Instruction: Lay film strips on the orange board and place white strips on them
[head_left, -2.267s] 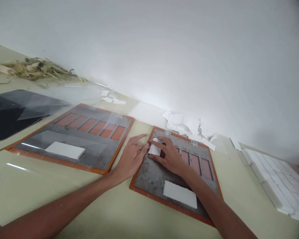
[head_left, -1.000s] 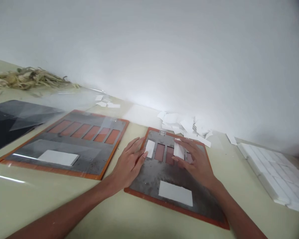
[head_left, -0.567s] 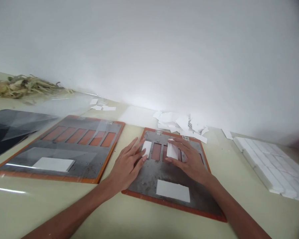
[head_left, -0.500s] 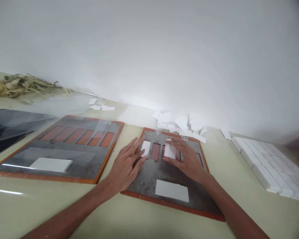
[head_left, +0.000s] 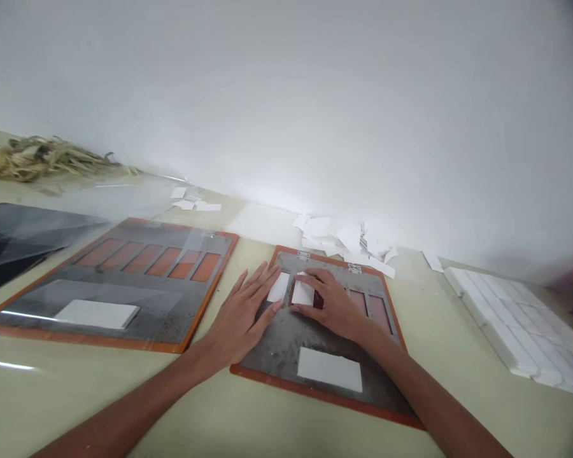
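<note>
Along the counter's near edge, two bare forearms reach in to a steel plate with an orange rim, hinged along its far side by two small hinges. The left hand lies flat and relaxed with its fingers spread, grasping nothing; the fingertips sit at the plate's left edge, just beside a white card lying over the first slot from the left. The right hand rests on the plate, its fingers extended and curved lightly over a second white card, which lies on or beside the second slot; the fingers are not clenched, and whether they pinch it cannot be told. Two slots with pinkish floors show past that hand. A white slab lies near the plate's near edge.

Left of it lies a second orange-rimmed plate under clear film, with six orange slots and its own white slab. Paper scraps heap along the counter's back edge, with stacked white bars at the right. Dried husks and a dark panel sit at the far left.
</note>
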`<state>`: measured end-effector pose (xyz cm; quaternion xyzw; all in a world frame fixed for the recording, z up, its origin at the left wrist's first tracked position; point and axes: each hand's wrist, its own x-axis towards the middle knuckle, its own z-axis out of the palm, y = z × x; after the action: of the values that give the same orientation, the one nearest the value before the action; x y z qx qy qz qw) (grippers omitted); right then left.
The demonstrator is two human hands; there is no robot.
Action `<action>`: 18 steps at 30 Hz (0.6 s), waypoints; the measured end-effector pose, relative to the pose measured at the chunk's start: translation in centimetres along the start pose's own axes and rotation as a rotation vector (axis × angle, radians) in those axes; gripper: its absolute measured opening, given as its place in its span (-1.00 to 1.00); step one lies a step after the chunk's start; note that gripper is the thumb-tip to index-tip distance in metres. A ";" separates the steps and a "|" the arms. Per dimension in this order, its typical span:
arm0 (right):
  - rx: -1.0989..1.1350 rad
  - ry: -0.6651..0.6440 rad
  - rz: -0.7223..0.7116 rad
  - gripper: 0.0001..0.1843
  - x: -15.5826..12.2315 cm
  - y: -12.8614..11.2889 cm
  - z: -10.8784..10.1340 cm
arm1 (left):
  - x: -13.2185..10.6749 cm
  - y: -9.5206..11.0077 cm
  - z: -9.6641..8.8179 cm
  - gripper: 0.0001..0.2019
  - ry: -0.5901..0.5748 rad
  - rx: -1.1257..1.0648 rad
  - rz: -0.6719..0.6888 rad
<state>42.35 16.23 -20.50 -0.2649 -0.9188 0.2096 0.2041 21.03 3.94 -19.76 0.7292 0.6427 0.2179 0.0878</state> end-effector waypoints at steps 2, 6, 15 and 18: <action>0.002 -0.013 -0.002 -0.40 -0.1 0.0 0.1 | 0.1 0.0 0.1 -0.42 0.019 -0.030 -0.008; -0.001 0.000 -0.003 -0.41 0.0 -0.2 0.3 | 0.1 0.0 0.3 -0.43 0.005 -0.088 -0.052; 0.012 0.047 -0.016 -0.41 -0.1 -0.1 -0.2 | 0.1 -0.1 0.1 -0.46 0.000 -0.108 0.002; 0.025 0.160 0.044 -0.45 -1.3 0.1 -1.8 | 0.1 0.3 -0.3 -0.50 -0.088 -0.028 0.082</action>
<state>44.25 16.00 -19.42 -0.2985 -0.8907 0.2037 0.2757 21.21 3.90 -19.37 0.7625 0.6046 0.1980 0.1173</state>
